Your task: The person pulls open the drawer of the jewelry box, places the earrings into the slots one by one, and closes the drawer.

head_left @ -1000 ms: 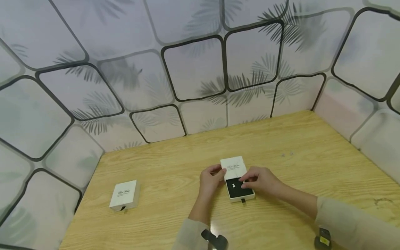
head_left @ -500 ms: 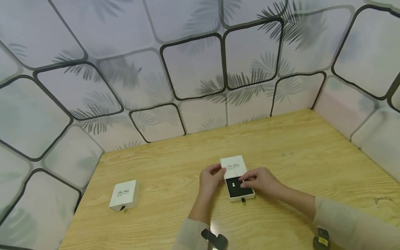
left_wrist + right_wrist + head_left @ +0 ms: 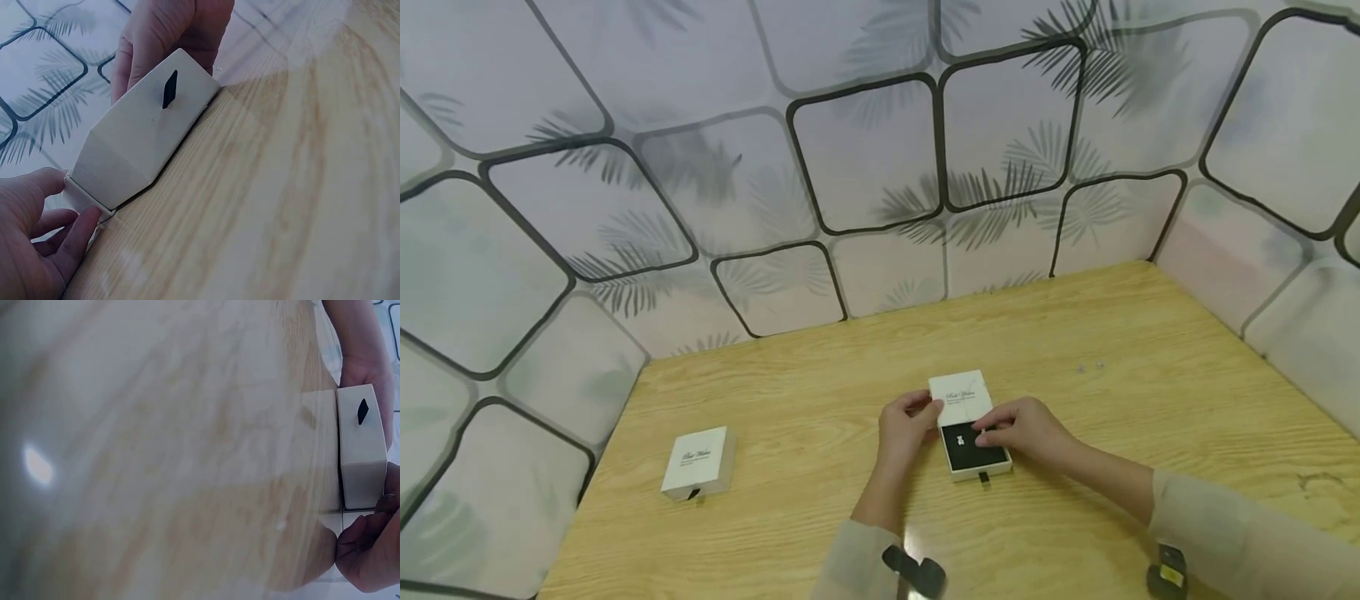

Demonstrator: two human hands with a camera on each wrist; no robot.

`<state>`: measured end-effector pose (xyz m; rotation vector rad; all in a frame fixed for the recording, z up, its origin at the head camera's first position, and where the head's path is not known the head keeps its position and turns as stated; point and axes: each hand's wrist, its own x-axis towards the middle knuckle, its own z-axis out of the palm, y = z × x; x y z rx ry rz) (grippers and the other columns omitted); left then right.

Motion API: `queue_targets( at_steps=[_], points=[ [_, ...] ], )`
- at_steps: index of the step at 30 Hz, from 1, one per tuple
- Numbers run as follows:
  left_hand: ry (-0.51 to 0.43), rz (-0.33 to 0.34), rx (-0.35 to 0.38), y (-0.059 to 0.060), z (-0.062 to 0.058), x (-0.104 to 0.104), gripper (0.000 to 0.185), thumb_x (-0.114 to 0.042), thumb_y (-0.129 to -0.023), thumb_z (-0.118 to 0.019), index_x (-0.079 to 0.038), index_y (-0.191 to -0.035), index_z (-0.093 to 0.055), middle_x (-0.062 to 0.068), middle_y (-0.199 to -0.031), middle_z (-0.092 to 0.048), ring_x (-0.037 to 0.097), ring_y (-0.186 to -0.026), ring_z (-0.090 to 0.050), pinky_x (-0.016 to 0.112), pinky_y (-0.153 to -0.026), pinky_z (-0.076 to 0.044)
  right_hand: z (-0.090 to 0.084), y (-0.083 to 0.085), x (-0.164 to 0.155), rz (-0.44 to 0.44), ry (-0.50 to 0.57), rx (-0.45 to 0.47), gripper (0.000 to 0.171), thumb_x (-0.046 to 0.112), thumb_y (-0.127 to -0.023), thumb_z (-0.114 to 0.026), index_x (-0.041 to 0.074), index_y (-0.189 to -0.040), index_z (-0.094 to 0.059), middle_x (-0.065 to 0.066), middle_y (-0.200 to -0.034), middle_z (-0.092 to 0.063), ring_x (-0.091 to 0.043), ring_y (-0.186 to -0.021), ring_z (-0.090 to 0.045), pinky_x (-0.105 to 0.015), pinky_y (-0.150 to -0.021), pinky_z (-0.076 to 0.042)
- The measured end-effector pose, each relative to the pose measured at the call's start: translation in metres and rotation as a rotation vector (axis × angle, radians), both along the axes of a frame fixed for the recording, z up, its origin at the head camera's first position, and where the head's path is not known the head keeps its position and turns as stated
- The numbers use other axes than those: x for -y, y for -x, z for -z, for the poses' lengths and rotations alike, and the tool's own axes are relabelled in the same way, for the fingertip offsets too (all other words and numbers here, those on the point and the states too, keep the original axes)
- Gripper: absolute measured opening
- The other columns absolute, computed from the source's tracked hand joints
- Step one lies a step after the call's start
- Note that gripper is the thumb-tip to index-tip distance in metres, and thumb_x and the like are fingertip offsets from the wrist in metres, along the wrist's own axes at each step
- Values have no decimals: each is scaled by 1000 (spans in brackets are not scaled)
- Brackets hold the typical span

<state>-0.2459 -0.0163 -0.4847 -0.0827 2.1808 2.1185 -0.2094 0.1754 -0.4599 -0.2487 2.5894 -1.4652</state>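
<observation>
The wooden table (image 3: 820, 400) carries a white drawer box (image 3: 958, 398) near its middle, its tray (image 3: 976, 454) slid partly out toward the person. The left hand (image 3: 906, 433) pinches the box's left edge with curled fingers. The right hand (image 3: 1026, 429) rests at the tray's right side, fingertips together over a small pale item (image 3: 966, 443) on the black lining. A second closed box (image 3: 697, 462) sits well left.

Bare hands emerge from loose beige sleeves (image 3: 1240, 533), each wrist carrying a small black strapped device (image 3: 917, 572).
</observation>
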Motion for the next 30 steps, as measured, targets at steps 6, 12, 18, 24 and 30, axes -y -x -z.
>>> queue_targets(
  at_steps=[6, 12, 18, 24, 30],
  points=[
    [-10, 5, 1, 1, 1, 0, 38, -10, -83, -71, 7, -115, -62, 18, -107, -65, 14, -82, -63, 29, -63, -60, 2, 2, -2, -51, -54, -98, 19, 16, -77, -78, 4, -91, -76, -5, -82, -71, -3, -62, -45, -15, -51, -40],
    [7, 5, -4, 0, 0, 0, 38, -11, -83, -71, 7, -115, -62, 17, -106, -65, 13, -81, -62, 28, -62, -60, 1, 4, -1, -84, -98, -88, 19, 16, -77, -78, 4, -91, -75, -6, -89, -72, -6, -66, -47, -16, -53, -41],
    [5, 4, 1, 1, -1, 1, 38, -10, -83, -70, 7, -116, -62, 17, -107, -65, 13, -81, -62, 28, -62, -60, -4, 7, -1, -121, -173, -72, 20, 17, -77, -78, 6, -94, -75, -6, -89, -71, -9, -65, -45, -17, -50, -37],
    [-21, 11, 13, 2, -4, 2, 36, -7, -83, -70, 9, -115, -62, 18, -106, -65, 12, -79, -61, 30, -62, -60, -5, 10, -2, -146, -188, -84, 19, 16, -78, -77, 6, -95, -75, -9, -97, -71, -9, -73, -51, -17, -57, -41],
    [-9, 29, 2, -6, -24, 4, 35, -4, -83, -68, 12, -114, -61, 20, -105, -64, 12, -78, -60, 32, -64, -60, -5, 10, -5, -162, -152, -88, 23, 15, -77, -78, 4, -97, -74, 2, -68, -58, -7, -59, -43, -17, -50, -36]
  ],
)
